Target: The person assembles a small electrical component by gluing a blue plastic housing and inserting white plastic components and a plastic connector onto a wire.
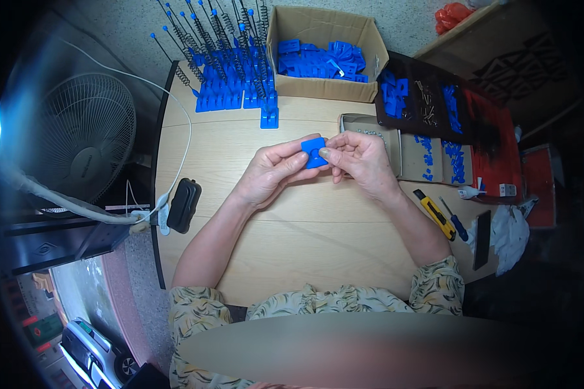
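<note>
Above the middle of the table, my left hand (271,170) grips a small square blue plastic piece (312,145) between thumb and fingers. A round hollow shows on the face of the piece. From the other side my right hand (368,163) has its thumb pressed on the edge of the same piece, fingers curled behind it. Whether a smaller part sits in the right fingertips is hidden. Beyond my hands stand several blue bases (219,97) carrying black coil springs on rods with blue ball tips. One blue base (269,118) lies nearest to me.
A cardboard box (324,89) full of blue pieces stands at the back. To the right are a dark tray (409,123) and shallow boxes (412,170) of small parts. A yellow cutter (437,214), a screwdriver (457,223) and a black case (185,205) lie around.
</note>
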`<state>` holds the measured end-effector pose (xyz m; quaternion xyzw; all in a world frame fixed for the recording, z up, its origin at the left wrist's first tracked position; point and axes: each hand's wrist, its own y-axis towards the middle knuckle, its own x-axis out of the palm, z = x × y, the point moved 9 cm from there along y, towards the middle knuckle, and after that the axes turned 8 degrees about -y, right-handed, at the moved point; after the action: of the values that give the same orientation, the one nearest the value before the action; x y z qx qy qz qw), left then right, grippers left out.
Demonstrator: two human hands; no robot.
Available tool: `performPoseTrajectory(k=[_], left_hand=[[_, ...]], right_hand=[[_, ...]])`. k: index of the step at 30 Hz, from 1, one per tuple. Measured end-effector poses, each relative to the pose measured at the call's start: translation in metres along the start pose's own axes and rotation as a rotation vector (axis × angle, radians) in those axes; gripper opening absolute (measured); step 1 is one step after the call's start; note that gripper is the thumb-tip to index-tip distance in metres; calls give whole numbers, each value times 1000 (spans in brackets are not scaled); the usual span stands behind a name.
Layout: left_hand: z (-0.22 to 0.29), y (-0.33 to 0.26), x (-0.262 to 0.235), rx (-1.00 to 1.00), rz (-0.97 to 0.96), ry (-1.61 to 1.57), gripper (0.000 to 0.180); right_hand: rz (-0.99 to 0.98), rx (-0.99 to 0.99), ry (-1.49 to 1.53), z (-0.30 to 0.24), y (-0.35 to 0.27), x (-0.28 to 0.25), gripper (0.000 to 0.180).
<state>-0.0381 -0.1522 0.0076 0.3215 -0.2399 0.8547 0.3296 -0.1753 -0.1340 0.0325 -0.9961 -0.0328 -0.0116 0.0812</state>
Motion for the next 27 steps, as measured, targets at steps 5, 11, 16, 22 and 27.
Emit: performPoseTrajectory(k=[5, 11, 16, 22, 27], left_hand=[[2, -1, 3, 23, 27, 46, 41], [7, 2, 5, 41, 29, 132, 41], [31, 1, 9, 120, 45, 157, 43], [77, -5, 26, 249, 59, 261, 42], [109, -7, 33, 337, 36, 340, 40]], right_hand=[[-15, -11, -47, 2, 0, -1, 17], [-1, -25, -78, -6, 3, -2, 16], [-6, -45, -126, -25, 15, 5, 18], [14, -200, -114, -66, 32, 13, 16], [30, -343, -115, -100, 40, 21, 13]])
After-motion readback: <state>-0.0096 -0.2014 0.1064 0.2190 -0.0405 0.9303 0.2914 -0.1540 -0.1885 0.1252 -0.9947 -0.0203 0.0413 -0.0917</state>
